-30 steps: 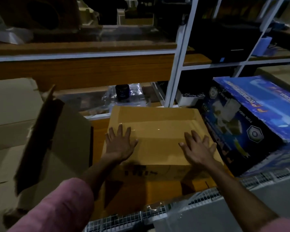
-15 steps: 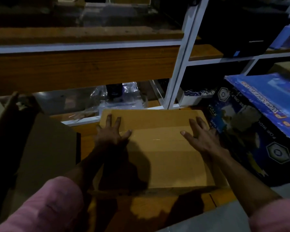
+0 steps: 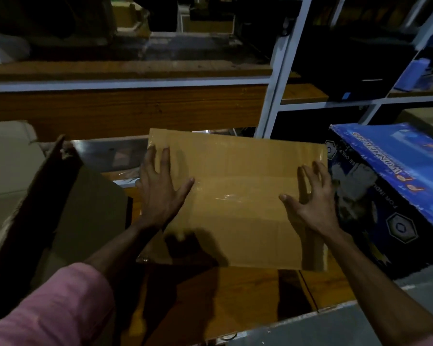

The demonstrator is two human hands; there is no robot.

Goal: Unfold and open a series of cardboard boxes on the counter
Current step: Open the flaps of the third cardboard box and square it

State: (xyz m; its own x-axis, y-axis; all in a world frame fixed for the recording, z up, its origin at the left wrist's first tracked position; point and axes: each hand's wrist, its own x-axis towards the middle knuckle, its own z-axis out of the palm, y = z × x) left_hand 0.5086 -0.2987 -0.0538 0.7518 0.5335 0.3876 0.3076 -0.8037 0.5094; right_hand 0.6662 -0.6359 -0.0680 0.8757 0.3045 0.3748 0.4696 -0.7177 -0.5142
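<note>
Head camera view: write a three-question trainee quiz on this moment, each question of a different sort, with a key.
1. True or false: the left hand lies with its fingers spread on the brown cardboard box.
2. Which thing stands just right of that box? A) a red bucket B) a blue printed carton C) a glass jar
3. Fill in: the shiny strip of clear ____ runs across the box top between the left hand and the right hand.

Key: 1 true; 2 B; 3 tape.
</note>
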